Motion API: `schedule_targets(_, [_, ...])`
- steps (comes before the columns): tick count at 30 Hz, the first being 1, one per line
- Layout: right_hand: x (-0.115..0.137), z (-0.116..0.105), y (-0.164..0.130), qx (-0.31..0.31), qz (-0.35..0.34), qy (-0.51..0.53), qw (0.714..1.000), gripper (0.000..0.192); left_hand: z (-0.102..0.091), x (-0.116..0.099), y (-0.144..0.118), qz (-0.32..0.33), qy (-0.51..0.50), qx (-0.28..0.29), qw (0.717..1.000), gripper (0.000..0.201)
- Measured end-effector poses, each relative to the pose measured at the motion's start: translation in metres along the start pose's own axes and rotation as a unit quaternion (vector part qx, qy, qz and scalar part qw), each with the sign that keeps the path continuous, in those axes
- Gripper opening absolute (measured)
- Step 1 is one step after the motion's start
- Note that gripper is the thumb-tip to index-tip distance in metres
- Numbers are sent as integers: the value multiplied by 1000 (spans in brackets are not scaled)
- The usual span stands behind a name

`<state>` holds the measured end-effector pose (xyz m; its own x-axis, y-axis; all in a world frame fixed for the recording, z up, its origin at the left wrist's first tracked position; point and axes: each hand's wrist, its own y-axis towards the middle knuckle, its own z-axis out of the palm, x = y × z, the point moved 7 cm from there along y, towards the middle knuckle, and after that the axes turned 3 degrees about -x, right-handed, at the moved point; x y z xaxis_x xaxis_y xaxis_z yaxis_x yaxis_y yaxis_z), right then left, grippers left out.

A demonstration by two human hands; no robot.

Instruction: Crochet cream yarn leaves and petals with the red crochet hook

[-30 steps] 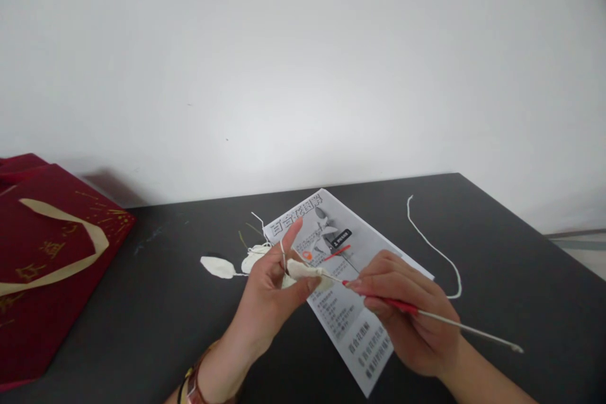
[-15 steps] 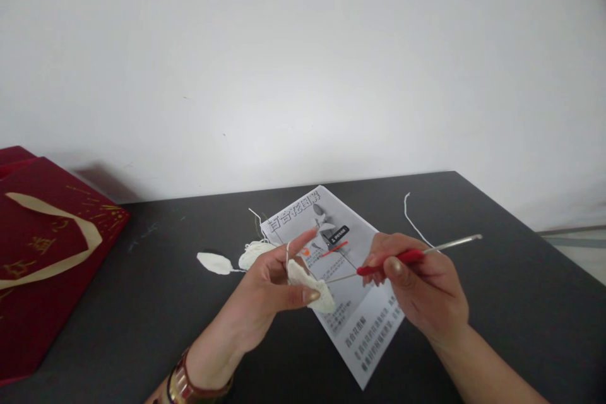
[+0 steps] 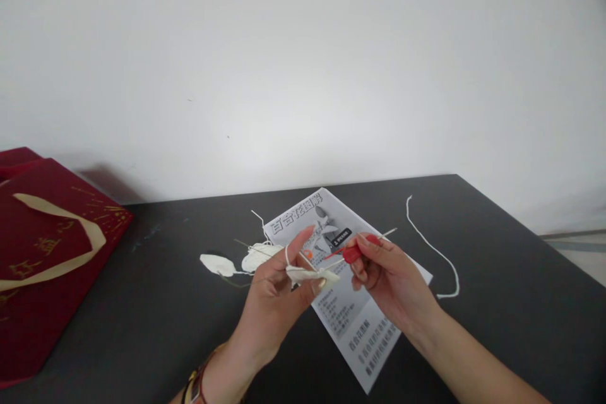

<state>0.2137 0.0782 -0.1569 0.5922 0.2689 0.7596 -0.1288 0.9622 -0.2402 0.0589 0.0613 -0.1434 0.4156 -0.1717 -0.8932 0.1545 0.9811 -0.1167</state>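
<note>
At the far left a dark red bag (image 3: 42, 265) with gold lettering and a cream ribbon handle lies on the dark table (image 3: 142, 322), partly cut off by the picture's edge; further right, two small white crocheted petals (image 3: 218, 264) lie flat on the table, one beside the other, with thin loose threads running off them; just right of these the left hand (image 3: 279, 290) is raised above the table, its forefinger stretched up with white yarn looped over it, its thumb and other fingers pinched shut on a small white crochet piece (image 3: 312, 276); a bracelet shows at that wrist, at the lower edge of the view; beneath and behind both hands a printed instruction sheet (image 3: 350, 322) lies at a slant on the table, grey with black lettering and a flower picture near its top; the right hand (image 3: 388, 278) is closed on the red grip of a crochet hook (image 3: 353, 254), whose thin metal shaft reaches left to the crochet piece, while its other metal end sticks out up and to the right past the fingers; right of that hand a loose strand of white yarn (image 3: 433, 246) curves across the table, apart from everything else; a plain white wall rises behind the table.
</note>
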Motion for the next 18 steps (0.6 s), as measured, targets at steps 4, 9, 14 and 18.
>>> schedule_targets(4, [-1,2,-1,-9,3,9,1000,20,1,1,0,-17,-17,4,1000,52])
schedule_targets(9, [-1,4,-2,-9,11,16,1000,19,-3,-10,4,17,66,9,998,47])
schedule_targets(14, [-4,3,-2,-10,26,44,999,18,-6,-13,5,56,87,-33,994,50])
schedule_targets(18, [-14,4,-2,-12,60,86,994,18,-6,-14,-1,134,66,-110,983,54])
